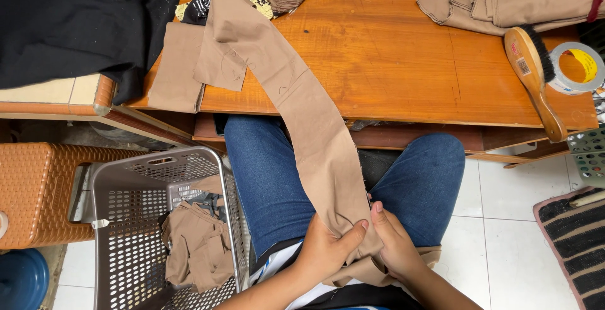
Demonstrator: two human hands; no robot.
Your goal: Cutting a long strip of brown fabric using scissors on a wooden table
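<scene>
Seated at a wooden table [403,64], the person has both hands down in the lap, working the near end of a long tan fabric strip [315,127] that trails from the tabletop over the edge and across blue jeans [271,177]. The left hand [328,247] is closed on the strip with its thumb pressing the cloth, and the right hand [397,244] clamps the same bunched end just beside it, thumbs nearly touching. The step in hand looks like checking or picking at a seam or thread at that end (the detail under the thumbs is too small to tell). Any next move would call for keeping the cloth taut between the two hands while the fingers work. A grey perforated basket [126,222] of similar tan pieces [198,247] stands by the left knee; a wooden brush [532,73] and tape roll [576,67] lie at the table's far right
</scene>
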